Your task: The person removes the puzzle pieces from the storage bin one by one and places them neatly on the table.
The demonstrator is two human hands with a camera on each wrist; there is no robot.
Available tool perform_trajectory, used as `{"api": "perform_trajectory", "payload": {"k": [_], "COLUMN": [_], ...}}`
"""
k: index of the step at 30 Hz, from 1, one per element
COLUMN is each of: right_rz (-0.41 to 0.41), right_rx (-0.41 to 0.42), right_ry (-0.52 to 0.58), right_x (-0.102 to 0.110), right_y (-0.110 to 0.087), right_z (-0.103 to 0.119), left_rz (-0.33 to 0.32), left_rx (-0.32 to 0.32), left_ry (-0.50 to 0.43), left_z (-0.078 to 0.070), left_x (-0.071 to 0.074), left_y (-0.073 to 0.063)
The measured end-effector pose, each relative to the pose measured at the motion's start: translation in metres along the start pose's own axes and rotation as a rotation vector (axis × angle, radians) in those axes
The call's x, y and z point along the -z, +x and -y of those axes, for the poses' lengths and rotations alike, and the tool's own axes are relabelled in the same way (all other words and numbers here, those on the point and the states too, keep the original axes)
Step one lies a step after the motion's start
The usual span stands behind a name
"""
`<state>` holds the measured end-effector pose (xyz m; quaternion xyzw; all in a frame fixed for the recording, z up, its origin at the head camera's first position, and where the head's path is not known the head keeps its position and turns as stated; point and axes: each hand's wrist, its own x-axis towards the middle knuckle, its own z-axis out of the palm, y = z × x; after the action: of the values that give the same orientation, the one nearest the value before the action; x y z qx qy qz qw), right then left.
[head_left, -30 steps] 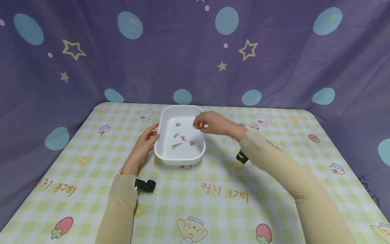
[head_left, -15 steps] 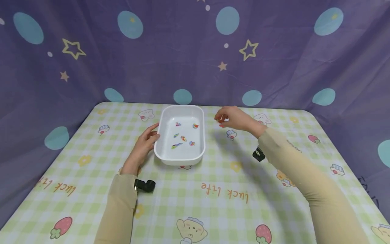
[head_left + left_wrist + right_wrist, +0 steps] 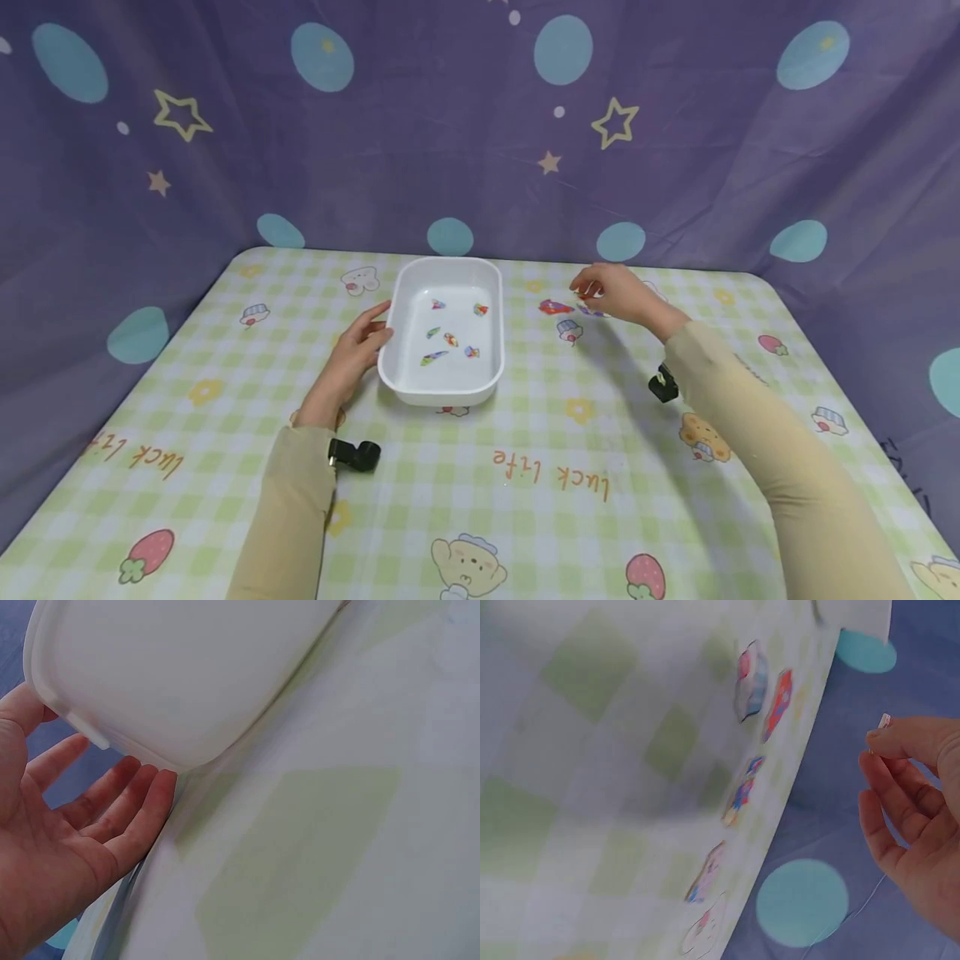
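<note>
My left hand [image 3: 358, 346] rests along the left side of a white plastic tub [image 3: 441, 390]. In the left wrist view its relaxed fingers [image 3: 154, 806] lie against the tub's outer wall, with the thumb at the rim. Several small colourful sticker-like pieces lie in the tub, among them an orange-red one [image 3: 481, 309]. My right hand [image 3: 618, 292] hovers right of the tub; its thumb and index finger pinch a small flat piece [image 3: 885, 721], mostly hidden. Close below that hand lie a red piece [image 3: 555, 307], a blue-and-red piece [image 3: 744, 792] and a pinkish piece [image 3: 706, 871].
A green-and-white checked cloth [image 3: 540, 533] with printed strawberries, bears and lettering covers the table. Behind it hangs a purple curtain [image 3: 465, 142] with stars and blue ovals. A black wrist camera [image 3: 356, 456] sits on the left forearm, another [image 3: 663, 383] on the right.
My right hand has moved right, from over the tub to above the pieces on the table. The orange-red piece now shows in the tub, the red one on the cloth. The left hand stays put.
</note>
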<state>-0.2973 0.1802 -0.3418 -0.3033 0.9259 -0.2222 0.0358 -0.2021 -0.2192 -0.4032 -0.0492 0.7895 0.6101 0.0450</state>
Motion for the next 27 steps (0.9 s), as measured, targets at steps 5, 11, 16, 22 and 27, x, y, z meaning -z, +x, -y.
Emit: {"api": "perform_trajectory", "payload": {"k": [5, 11, 16, 22, 27], "right_rz": [-0.019, -0.031, -0.029, -0.008, -0.001], "right_rx": [-0.009, -0.046, -0.098, -0.182, -0.221], "right_ry": [-0.037, -0.034, -0.038, -0.061, -0.077], "right_x": [-0.001, -0.004, -0.004, -0.003, -0.004], "right_y": [-0.003, -0.006, -0.012, -0.022, -0.028], "right_z": [-0.016, -0.032, -0.044, -0.057, -0.067], "left_rz": [0.005, 0.007, 0.006, 0.004, 0.009], "left_rx": [-0.012, -0.005, -0.004, -0.009, -0.005], "left_ry": [0.008, 0.018, 0.0, 0.003, 0.011], "left_z": [0.0, 0.001, 0.001, 0.0, 0.0], "left_x": [0.0, 0.001, 0.001, 0.001, 0.001], "left_y": [0.001, 0.0, 0.001, 0.0, -0.001]}}
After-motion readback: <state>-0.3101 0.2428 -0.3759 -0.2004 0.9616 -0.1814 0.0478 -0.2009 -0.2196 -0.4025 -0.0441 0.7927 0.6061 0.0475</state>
